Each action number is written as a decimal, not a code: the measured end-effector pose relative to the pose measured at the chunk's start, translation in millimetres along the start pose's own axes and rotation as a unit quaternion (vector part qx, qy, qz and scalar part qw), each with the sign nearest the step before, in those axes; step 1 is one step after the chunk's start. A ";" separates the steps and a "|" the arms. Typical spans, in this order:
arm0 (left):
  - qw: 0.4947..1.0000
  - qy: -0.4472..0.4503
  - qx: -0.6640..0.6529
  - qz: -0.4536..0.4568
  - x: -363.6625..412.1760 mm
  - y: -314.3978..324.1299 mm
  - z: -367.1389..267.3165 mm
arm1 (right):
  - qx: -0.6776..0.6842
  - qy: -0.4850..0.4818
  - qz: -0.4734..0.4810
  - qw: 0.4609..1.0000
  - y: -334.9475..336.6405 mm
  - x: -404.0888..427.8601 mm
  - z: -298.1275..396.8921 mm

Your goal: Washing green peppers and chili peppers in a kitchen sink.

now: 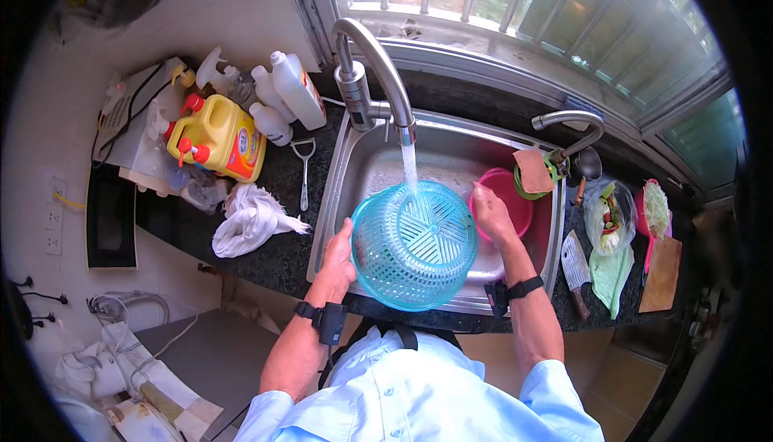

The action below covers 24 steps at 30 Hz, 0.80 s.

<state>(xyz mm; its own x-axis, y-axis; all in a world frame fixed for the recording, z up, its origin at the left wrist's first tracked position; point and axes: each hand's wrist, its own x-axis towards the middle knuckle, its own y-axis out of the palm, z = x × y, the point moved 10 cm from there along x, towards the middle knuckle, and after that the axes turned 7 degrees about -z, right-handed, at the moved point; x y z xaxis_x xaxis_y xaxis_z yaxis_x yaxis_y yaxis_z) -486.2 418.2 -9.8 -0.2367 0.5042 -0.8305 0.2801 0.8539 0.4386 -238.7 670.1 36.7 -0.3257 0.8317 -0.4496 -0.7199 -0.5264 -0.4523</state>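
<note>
A translucent blue plastic colander (416, 249) is tilted over the front of the stainless steel sink (377, 158), its slotted base turned up towards me. Water runs from the tall gooseneck faucet (380, 67) onto it. My left hand (339, 261) grips the colander's left edge, with the thumb on the near side and the other fingers partly hidden. Curled beside the colander's right edge is my right hand (494, 212), in front of a pink plastic basin (513, 191) in the sink. Whether its fingers touch the colander is unclear.
Left of the sink are a yellow detergent jug (220, 137), white bottles (299, 89), a peeler (304, 170) and a white cloth (253, 224). On the right lie a cleaver (575, 267), a green cloth (611, 279), a bag of vegetables (610, 218) and a wooden board (661, 276). A smaller faucet (570, 117) stands behind.
</note>
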 end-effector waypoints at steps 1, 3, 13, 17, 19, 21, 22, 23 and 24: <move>0.997 0.029 0.045 -0.050 2.9 -12.7 -7.2 | -0.101 -0.171 -0.061 0.978 -1.7 -15.7 44.5; 0.990 0.053 0.092 -0.098 0.4 -16.3 -12.5 | -0.242 -0.364 -0.081 0.896 33.9 -74.0 134.1; 0.973 0.144 0.115 -0.142 -10.3 0.8 -33.6 | -0.227 -0.409 0.117 0.876 106.1 -106.5 155.2; 0.972 0.133 0.109 -0.159 -3.0 0.5 -29.2 | -0.236 -0.381 0.065 0.891 102.1 -49.1 119.2; 0.967 0.160 0.099 -0.172 -2.5 -9.1 -38.7 | -0.231 -0.432 0.100 0.866 117.9 -105.2 152.0; 0.963 0.181 0.099 -0.171 -5.5 -4.7 -41.6 | -0.217 -0.467 0.119 0.849 118.9 -131.4 166.3; 0.964 0.168 0.105 -0.177 -6.9 -5.1 -37.8 | -0.217 -0.466 0.118 0.849 118.3 -118.9 160.8; 0.965 0.155 0.114 -0.179 -8.3 0.8 -34.7 | -0.235 -0.436 0.086 0.864 109.7 -87.4 147.7; 0.965 0.155 0.116 -0.177 -11.3 6.1 -34.1 | -0.251 -0.405 0.056 0.877 103.4 -69.0 141.3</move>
<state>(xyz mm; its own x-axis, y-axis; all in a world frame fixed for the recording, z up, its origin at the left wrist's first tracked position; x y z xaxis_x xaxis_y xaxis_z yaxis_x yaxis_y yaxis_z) -513.5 422.1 14.0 -0.6123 0.2315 -0.7560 0.3227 0.9461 0.0284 -377.3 583.2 129.8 -0.8530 0.5140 0.0901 -0.3604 -0.4554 -0.8141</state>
